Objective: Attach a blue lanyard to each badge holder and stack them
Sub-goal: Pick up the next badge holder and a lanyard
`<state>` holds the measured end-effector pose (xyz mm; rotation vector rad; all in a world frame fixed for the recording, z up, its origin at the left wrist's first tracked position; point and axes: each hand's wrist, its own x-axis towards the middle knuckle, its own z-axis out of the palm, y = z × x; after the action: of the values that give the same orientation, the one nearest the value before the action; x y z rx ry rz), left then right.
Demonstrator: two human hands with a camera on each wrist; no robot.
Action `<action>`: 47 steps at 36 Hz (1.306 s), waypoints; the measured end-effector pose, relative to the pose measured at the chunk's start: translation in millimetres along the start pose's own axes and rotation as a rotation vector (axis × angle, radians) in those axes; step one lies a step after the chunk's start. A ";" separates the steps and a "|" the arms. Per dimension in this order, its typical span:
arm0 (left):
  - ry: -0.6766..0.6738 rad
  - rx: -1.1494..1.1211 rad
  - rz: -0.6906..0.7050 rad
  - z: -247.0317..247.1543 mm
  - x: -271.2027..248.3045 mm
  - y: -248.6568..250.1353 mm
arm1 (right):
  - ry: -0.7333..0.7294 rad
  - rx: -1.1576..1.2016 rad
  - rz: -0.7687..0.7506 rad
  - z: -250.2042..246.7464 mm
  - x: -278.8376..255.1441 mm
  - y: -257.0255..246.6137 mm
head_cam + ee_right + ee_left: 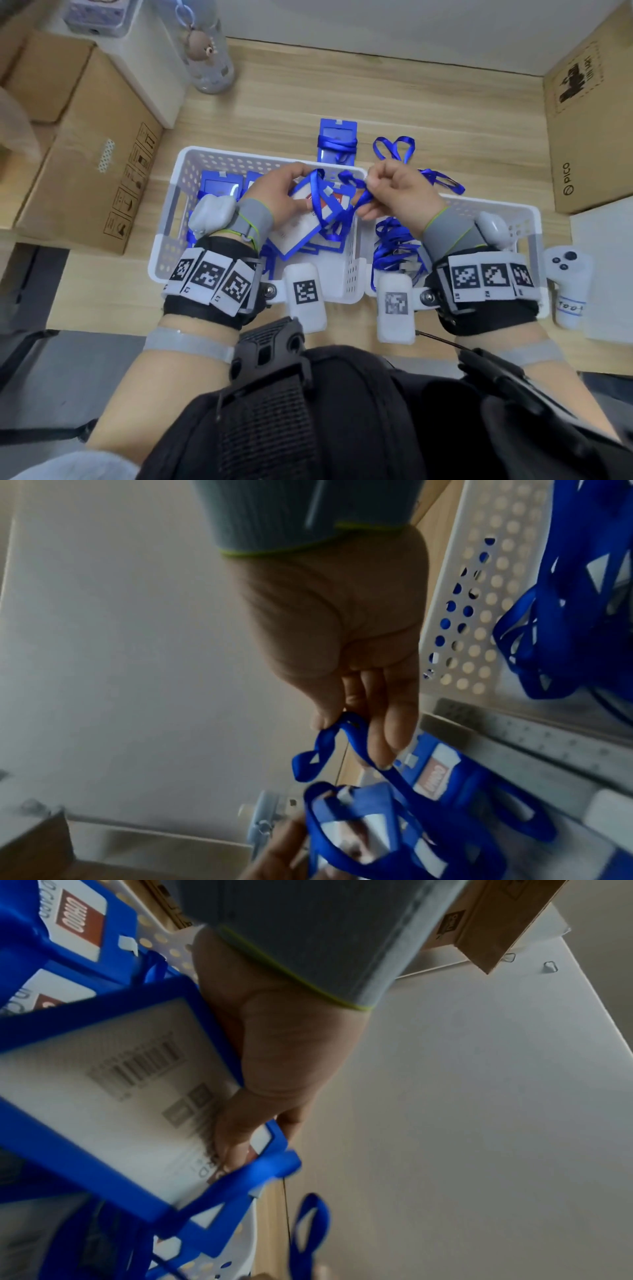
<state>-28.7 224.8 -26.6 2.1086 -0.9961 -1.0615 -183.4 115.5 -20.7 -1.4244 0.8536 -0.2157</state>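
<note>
Badge holder [310,219], blue-framed with a white card inside, sits tilted at the centre of the head view, held above the left basket [178,192]. The left hand [281,195] grips it, fingers curled round its upper edge and thumb on the card face; in the left wrist view the thumb [236,1123] presses on the printed card near the frame's corner. The right hand [397,192] is closed in a pinch on a blue lanyard [363,198], just right of the holder. In the right wrist view the strap [329,739] passes between thumb and fingers and runs down to the holder's top at the lower middle of that frame. Whether the strap is already clipped on cannot be told.

More badge holders [219,185] lie in the left basket under the hands. The right basket [527,219], touching the left one, holds a tangle of loose lanyards [394,250]. Above the baskets, at the upper centre of the head view, one finished badge holder [337,140] with its strap wrapped round it lies on the wooden table [445,113], and a looped lanyard [394,147] lies just to its right. Cardboard boxes [85,144] stand at the left and right edges, a bottle [209,51] at the upper left, and a white controller [568,287] at the lower right of the right basket.
</note>
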 end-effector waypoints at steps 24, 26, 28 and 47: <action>-0.178 -0.272 0.211 -1.8 -7.5 27.9 | -0.017 -0.219 -0.083 10.2 -1.3 -11.4; -0.174 -0.293 0.233 -1.5 -6.6 27.5 | -0.027 -0.198 -0.065 10.2 -1.7 -10.1; -0.173 -0.300 0.248 -1.9 -5.6 26.3 | -0.034 -0.170 -0.049 10.1 -2.6 -8.7; -0.250 -0.020 0.219 2.8 -9.1 27.1 | 0.103 0.066 -0.068 4.9 -3.2 -8.3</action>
<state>-44.5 216.6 -4.1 1.8309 -1.2958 -1.2355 -179.7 119.8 -12.2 -1.3911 0.8745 -0.3687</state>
